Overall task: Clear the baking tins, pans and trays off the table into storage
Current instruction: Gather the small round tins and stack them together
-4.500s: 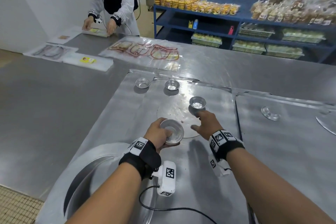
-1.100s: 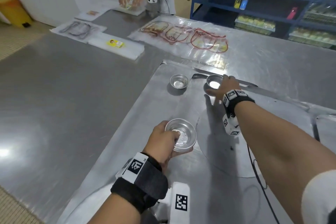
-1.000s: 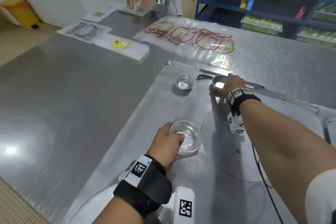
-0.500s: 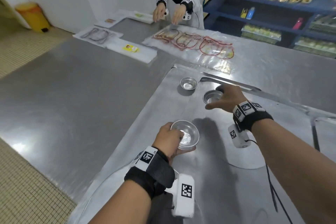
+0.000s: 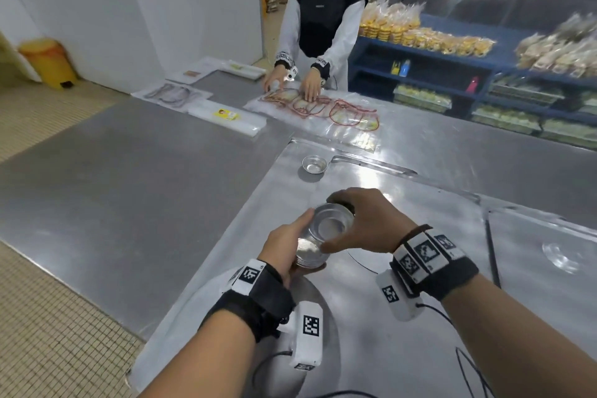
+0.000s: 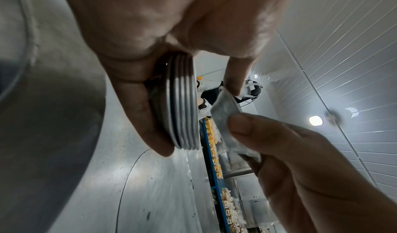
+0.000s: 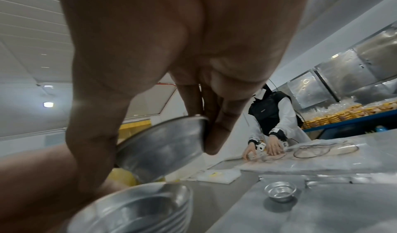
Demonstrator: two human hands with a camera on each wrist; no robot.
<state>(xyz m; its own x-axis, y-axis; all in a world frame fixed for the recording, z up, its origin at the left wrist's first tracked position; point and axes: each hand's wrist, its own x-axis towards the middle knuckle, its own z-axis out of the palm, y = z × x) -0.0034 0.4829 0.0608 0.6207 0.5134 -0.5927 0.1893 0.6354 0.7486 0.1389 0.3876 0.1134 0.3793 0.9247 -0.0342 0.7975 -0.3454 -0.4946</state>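
Mid-stacking here. Left hand (image 5: 286, 247) wrapped around a stack (image 5: 311, 254) of small nested tins, fingers under and thumb up the side, held just above the table (image 5: 420, 317). Right hand (image 5: 368, 223) pinching one more tin (image 5: 332, 220) by the rim, thumb on one edge and fingertips on the other, right over the stack's mouth and slightly tilted. From the left wrist view, tin (image 6: 234, 126) not seated yet, a gap showing between it and the stack (image 6: 184, 104).

Key relation: tin directly above the stack, mouths facing roughly the same way, both opening up toward the head camera. Round things, so no real long axis, only the stacking axis running up through both. Next move probably just a short drop straight down that axis, levelling the tilt so the rim doesn't catch.

One loose tin (image 5: 314, 165) sitting upright on the table, mouth up, ahead of both hands and a bit left. Looks about equally reachable, but right hand likely the one to fetch it, left being full.

Other person (image 5: 323, 26) busy at the far end with bags (image 5: 323, 107).
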